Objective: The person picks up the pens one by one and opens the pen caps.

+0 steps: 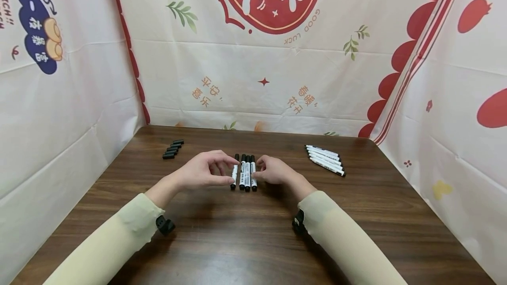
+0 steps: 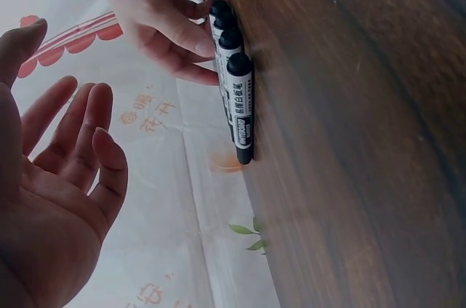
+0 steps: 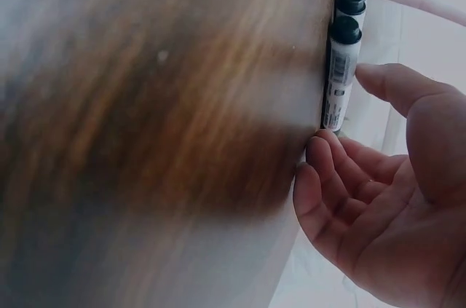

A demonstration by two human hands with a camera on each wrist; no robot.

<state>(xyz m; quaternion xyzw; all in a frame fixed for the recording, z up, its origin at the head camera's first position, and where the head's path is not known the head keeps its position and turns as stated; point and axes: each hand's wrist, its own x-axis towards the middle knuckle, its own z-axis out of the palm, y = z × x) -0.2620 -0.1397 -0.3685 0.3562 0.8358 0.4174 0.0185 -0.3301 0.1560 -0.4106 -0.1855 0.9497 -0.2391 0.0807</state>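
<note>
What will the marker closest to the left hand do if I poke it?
It would probably roll, because the marker looks round and lies on its side. Poked rightward, it may not go far, since three other markers lie just beside it. It likely won't bend, as its barrel looks straight and stiff.
</note>
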